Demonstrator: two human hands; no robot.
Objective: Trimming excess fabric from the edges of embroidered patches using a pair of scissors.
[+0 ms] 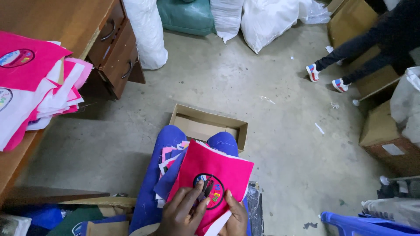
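2 hands meet on a bright pink fabric piece (218, 168) with a round, dark-rimmed printed patch (210, 191) in its middle. It lies on top of a small stack of cut fabric pieces (170, 168) across the seated person's lap, near the bottom centre of the view, resting on legs in blue trousers (151, 183). The left hand (181, 212) grips the near edge of the pink piece, its fingers pressing down on the patch. The right hand (236, 216) clasps the near right edge, thumb on top; a white strip (217, 223) runs between the 2 hands.

Just beyond the knees, on the concrete floor (218, 74), sits an open cardboard box (209, 126). To the far left stands a wooden desk (65, 19) with drawers (114, 43), and on its top lies a loose pile of pink and white fabric (39, 83), the top sheet showing another round print. Along the far wall lean white sacks (267, 19) and a green one (186, 15). On the far right another person in dark clothes and red-and-white shoes (326, 78) stands beside stacked brown cartons (380, 131). Near the right corner is part of a blue plastic chair (363, 225)
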